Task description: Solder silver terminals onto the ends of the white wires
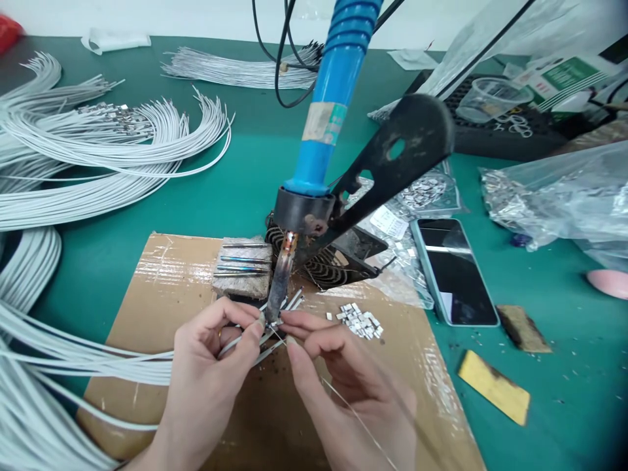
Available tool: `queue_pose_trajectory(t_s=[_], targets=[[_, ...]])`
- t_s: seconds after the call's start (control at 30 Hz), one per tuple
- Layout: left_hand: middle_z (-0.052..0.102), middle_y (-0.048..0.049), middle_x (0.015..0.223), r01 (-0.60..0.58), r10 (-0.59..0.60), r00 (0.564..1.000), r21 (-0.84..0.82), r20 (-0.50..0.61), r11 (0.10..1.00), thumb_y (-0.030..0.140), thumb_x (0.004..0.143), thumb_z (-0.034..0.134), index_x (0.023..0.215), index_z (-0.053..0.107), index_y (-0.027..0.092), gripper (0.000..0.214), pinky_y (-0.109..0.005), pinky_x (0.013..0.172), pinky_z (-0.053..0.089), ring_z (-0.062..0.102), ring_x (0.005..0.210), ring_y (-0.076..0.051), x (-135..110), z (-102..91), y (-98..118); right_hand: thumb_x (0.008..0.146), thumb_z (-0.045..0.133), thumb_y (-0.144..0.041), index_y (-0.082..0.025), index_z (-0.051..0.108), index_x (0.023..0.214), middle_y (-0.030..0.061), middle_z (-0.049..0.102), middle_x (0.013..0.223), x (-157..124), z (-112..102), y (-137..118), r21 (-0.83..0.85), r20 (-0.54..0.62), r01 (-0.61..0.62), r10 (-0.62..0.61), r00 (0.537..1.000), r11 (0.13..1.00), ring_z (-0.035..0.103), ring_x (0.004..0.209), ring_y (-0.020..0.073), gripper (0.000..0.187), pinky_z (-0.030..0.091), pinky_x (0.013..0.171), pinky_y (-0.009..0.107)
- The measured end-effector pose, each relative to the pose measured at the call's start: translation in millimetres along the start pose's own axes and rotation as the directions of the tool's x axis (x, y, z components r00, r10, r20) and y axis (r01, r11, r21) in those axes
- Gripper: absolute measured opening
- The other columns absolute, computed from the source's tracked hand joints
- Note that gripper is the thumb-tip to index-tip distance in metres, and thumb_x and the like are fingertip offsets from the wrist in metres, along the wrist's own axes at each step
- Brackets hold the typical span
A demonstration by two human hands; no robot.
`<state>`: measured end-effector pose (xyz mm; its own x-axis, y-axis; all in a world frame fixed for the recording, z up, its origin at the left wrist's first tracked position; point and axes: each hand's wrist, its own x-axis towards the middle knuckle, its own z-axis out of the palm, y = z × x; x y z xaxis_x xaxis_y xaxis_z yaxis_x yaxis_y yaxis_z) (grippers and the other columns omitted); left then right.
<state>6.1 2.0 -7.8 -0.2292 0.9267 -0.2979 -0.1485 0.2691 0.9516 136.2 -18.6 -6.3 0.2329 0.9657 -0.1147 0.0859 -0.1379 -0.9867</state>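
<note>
A soldering iron [316, 160] with a blue handle is clamped in a black stand [392, 157], its hot end pointing down between my hands. My left hand [216, 366] is closed in a pinch right beside the tip, with white cables [122, 366] running into it from the left. Its fingers cover the cable ends. Close on the other side of the tip, my right hand [338, 373] pinches a thin strand of solder wire [362, 424] that reaches up to the tip. The exact joint at the tip is too small and covered to make out.
Cardboard [161, 275] lies under my hands, bearing a pad [243, 284] and small metal pieces [360, 320]. Bundles of white cables [112, 154] fill the left side. To the right are a phone [456, 275], a yellow sponge [493, 386] and plastic bags [564, 190].
</note>
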Motion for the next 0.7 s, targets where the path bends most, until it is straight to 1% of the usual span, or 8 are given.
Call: queue_pose_trajectory(t_s=[0.1,0.23,0.4,0.6,0.7], targets=[[0.075,0.0022,0.074,-0.020,0.020,1.000,-0.009,-0.006,1.000,0.015,0.077,0.080,0.064,0.073,0.021,0.016,-0.013,0.054,0.048,0.062,0.060,-0.008,0.9,1.6,1.6,0.091,0.073,-0.022,-0.024,0.062,0.071,0.0061,0.082,0.106,1.9,-0.7,-2.0,0.028,-0.001,-0.004,0.004,1.000,1.000,0.078,0.102,0.0231,0.023,0.062,0.089,0.032],[0.076,0.0018,0.075,-0.034,0.034,0.999,-0.003,-0.007,0.999,0.015,0.078,0.079,0.064,0.073,0.021,0.017,-0.013,0.054,0.048,0.063,0.060,-0.008,-0.3,0.9,4.5,0.088,0.076,-0.022,-0.024,0.063,0.070,0.0072,0.082,0.106,3.0,-0.4,-3.6,0.059,-0.007,0.007,-0.007,1.000,0.998,0.080,0.096,0.0237,0.022,0.063,0.085,0.032],[0.076,0.0028,0.075,-0.028,0.028,1.000,0.006,-0.006,1.000,0.015,0.081,0.078,0.064,0.073,0.022,0.018,-0.013,0.052,0.047,0.060,0.058,-0.007,-1.6,-2.0,5.3,0.088,0.074,-0.020,-0.025,0.062,0.071,0.0023,0.083,0.105,2.5,1.1,-2.3,0.081,-0.011,0.019,-0.018,1.000,0.997,0.081,0.091,0.0193,0.021,0.061,0.085,0.027],[0.075,0.0026,0.075,-0.040,0.040,0.999,0.008,-0.007,0.999,0.016,0.080,0.079,0.065,0.074,0.022,0.017,-0.013,0.054,0.047,0.061,0.060,-0.008,-1.0,-1.3,3.7,0.088,0.074,-0.020,-0.025,0.063,0.071,0.0032,0.083,0.105,0.2,3.5,-1.5,0.071,-0.032,0.034,-0.032,0.999,0.997,0.081,0.091,0.0201,0.020,0.063,0.081,0.026],[0.075,0.0025,0.075,-0.045,0.045,0.999,0.005,-0.012,0.999,0.016,0.081,0.078,0.065,0.073,0.022,0.017,-0.013,0.054,0.048,0.061,0.060,-0.008,-1.4,-1.4,3.2,0.088,0.075,-0.019,-0.025,0.062,0.071,0.0013,0.083,0.104,-0.3,4.2,-3.9,0.089,-0.039,0.030,-0.027,0.999,0.996,0.081,0.089,0.0176,0.021,0.063,0.080,0.023]])
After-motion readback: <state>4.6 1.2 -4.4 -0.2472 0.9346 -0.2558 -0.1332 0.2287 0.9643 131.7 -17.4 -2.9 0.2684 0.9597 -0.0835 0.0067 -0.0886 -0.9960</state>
